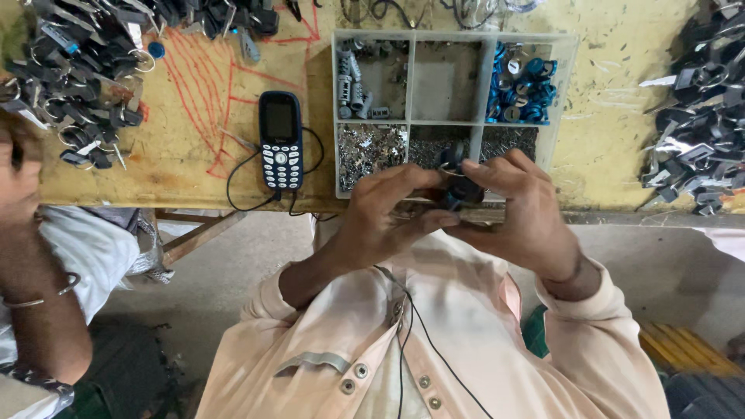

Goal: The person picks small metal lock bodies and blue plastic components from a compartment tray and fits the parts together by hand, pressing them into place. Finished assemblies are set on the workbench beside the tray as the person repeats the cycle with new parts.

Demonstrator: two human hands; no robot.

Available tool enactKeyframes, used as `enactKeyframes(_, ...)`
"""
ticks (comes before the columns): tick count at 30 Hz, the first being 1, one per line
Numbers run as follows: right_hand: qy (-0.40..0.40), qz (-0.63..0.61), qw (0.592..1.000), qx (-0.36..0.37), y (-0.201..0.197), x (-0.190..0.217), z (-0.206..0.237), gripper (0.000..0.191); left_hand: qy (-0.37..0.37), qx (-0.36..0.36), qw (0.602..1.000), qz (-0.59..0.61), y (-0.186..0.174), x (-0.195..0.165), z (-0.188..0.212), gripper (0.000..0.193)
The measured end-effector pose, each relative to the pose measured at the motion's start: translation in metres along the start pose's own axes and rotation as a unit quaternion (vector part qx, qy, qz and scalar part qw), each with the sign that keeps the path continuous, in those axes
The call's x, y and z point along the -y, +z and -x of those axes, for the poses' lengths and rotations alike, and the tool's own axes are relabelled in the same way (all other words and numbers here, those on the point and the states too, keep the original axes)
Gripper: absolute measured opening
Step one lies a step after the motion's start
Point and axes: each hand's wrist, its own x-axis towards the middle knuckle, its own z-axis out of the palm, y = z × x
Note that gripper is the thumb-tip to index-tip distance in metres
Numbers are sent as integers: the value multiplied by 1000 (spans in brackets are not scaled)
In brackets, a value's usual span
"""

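We hold a small dark lock-like part (458, 186) between both hands, just above the near edge of the yellow tabletop (194, 147). Left hand (388, 209) and right hand (516, 202) each keep a grip clamped on it. Assembly looks midway; its long axis is hidden. The clear 6-compartment plastic tray (559, 93) sits behind.

A small dark part (458, 182) with a thin metal ring at its top sits pinched between both hands, just in front of the tray's near edge. Fingers hide most of it, so its exact shape cannot be told.
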Motion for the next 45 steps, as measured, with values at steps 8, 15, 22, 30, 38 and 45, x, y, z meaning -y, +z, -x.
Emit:
enactKeyframes(8, -66, -13, 996, 64, -78, 5, -71, 66, 8, 30, 999, -35, -13, 8, 5, 14)
enactKeyframes(15, 6, -30, 999, -43, -25, 7, -61, 13, 6, -99, 935, -342, -27, 7, 7, 18)
enactKeyframes(22, -62, 154, 981, 104, 11, 14, -58, 16, -81, -33, 894, -439, -29, 17, 3, 12)
enactKeyframes(30, 14, -48, 997, 57, 11, 9, -48, 17, -37, -92, 938, -331, -27, 7, 13, 16)
enactKeyframes(38, 177, -298, 938, 29, 29, -5, -29, 9, -10, -172, 941, -292, -17, 7, 17, 19)
enactKeyframes(45, 260, -317, 911, 38, 35, -12, -22, 7, -53, -165, 944, -280, -23, 14, 18, 14)
